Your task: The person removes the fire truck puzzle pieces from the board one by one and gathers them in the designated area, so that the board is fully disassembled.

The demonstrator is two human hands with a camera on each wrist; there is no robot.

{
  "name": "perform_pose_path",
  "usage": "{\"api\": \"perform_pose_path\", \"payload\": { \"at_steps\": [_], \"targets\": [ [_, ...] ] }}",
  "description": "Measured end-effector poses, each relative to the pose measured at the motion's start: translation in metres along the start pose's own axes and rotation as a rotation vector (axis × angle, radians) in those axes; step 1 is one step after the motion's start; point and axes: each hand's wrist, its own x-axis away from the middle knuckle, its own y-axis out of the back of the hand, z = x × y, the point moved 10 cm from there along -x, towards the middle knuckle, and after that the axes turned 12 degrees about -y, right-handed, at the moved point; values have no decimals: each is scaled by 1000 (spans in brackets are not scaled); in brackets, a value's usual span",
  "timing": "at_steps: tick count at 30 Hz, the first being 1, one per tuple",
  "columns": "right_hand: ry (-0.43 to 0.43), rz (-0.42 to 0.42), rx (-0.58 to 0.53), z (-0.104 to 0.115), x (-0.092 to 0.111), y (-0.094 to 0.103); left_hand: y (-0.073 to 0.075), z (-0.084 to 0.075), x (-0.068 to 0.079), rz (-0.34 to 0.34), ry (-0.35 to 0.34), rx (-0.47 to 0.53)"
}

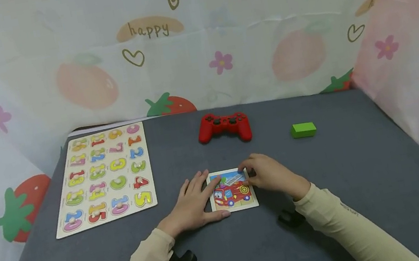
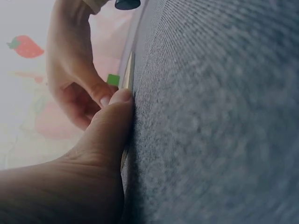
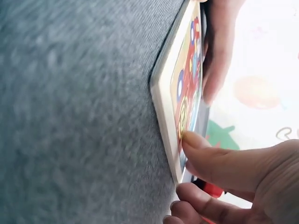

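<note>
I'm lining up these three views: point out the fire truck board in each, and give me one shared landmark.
Head: the fire truck board, below centre, between the hands.
Left wrist: the board's thin pale edge, above and left of centre.
Right wrist: the board slants down from the top, right of centre.
Shared landmark: the right hand: right of centre, upper left and lower right, respectively.

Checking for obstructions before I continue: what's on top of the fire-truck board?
The left hand rests on the left side of the fire-truck board; the right hand touches its upper right. Whatever lies directly under the fingers is covered and cannot be seen.
</note>
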Motion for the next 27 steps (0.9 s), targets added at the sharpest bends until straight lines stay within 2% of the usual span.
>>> {"api": "perform_pose_path", "payload": {
  "at_steps": [7,15,21,27],
  "targets": [
    [-36,-10,-39,1,-2,-3,-4,1,2,-14,-6,-55],
    [-43,-25,-81,0,-4,-5,-1,-1,3,-92,-33,-74],
    [-76,-23,-92,-5,-4,-4,0,-1,2,-82,-27,-79],
    [-66,-30,-93,-5,-4,-2,1,-3,1,-84,-31,-89]
  ]
}}
